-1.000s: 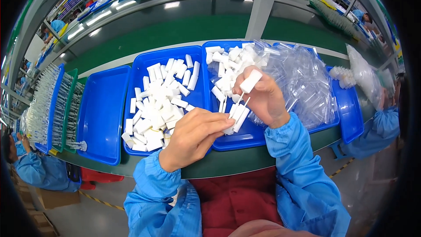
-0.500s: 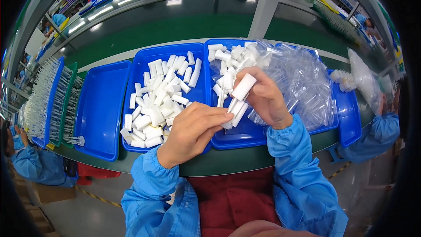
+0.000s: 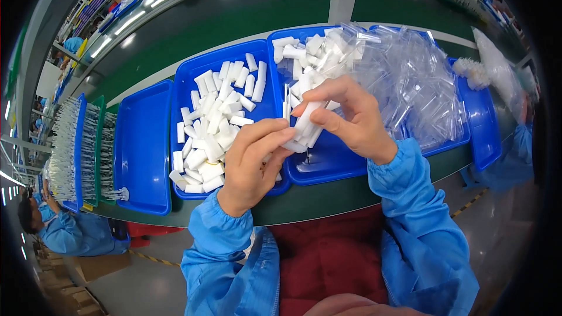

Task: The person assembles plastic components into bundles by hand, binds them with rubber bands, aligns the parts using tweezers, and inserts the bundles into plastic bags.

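Observation:
My left hand (image 3: 253,158) is closed around a small cluster of white pieces (image 3: 302,144), some with thin stems sticking up. My right hand (image 3: 351,118) pinches a short white cylinder (image 3: 307,118) between thumb and fingers, right at the top of that cluster. How the cylinder and the cluster join is hidden by my fingers. Both hands are over the front of a blue tray (image 3: 333,169), which bears loose white pieces (image 3: 319,50) and a heap of clear plastic sleeves (image 3: 404,82). Left of it, another blue tray (image 3: 181,90) carries many white cylinders (image 3: 213,123).
A bare blue tray (image 3: 142,152) lies further left, beside upright racks of white-tipped sticks (image 3: 67,146). At the right are a small blue tray (image 3: 483,117) and a clear bag (image 3: 497,70). A grey post (image 3: 344,0) rises behind. A co-worker (image 3: 79,225) sits at far left.
My right fingers have come down over the white cylinder, which now sits lower against the cluster. My left hand has turned more upright. The whole view has shifted and tilted slightly.

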{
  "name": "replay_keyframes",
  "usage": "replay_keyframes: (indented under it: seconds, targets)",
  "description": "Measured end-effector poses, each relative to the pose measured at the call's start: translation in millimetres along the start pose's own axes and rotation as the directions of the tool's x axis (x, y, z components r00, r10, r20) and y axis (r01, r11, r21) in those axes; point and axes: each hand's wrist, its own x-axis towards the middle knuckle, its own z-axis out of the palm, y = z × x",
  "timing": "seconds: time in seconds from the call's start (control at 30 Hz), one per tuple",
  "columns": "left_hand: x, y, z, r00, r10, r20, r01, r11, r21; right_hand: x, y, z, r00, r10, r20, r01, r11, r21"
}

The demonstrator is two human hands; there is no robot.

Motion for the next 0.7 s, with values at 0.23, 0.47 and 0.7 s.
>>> replay_keyframes:
  seconds: [0.23,0.47,0.7]
  targets:
    - [-8.9,-4.0,-1.2,0.998,-0.044,-0.053,0.046,0.999,0.028,4.6,-15.1,3.0,0.976,-0.089,-0.197,0.060,0.987,-0.150]
    - [-10.4,-5.7,-0.8,0.998,-0.029,-0.051,0.033,0.997,0.069,1.6,-17.4,-5.8,0.998,-0.014,-0.065,0.001,0.981,-0.193]
    - [-9.8,-9.0,-0.8,0.992,-0.035,-0.121,0.047,0.994,0.099,-2.8,-9.8,2.5,0.997,0.018,-0.078,-0.015,0.999,0.035]
